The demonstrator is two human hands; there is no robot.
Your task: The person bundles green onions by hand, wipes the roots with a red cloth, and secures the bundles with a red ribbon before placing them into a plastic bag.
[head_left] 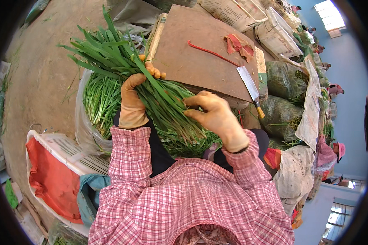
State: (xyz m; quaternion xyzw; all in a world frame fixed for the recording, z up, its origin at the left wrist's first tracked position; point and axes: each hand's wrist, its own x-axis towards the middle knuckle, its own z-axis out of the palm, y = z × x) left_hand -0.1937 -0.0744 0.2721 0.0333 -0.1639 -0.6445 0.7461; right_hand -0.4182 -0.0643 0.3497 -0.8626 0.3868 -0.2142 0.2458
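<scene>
My gloved left hand [135,92] is wrapped around a thick bunch of garlic chives [167,96], its leaf ends pointing to the far left and its stems toward me at the right. At the right side of the stems, my gloved right hand [212,114] curls in a loose pinch. Whatever lies between its thumb and fingertips is too small to make out. Below my left hand, more chives [100,102] stand in a clear plastic bag [81,110]. Loose green trimmings [184,148] lie under the held bunch, between my knees.
Ahead is a brown board-topped table [192,26] bearing a cleaver [248,83], a red strap [212,53] and a red rag [238,47]. A white crate [63,143] with red cloth stands at my left. Filled plastic sacks [284,116] line the right; other people [335,90] appear beyond.
</scene>
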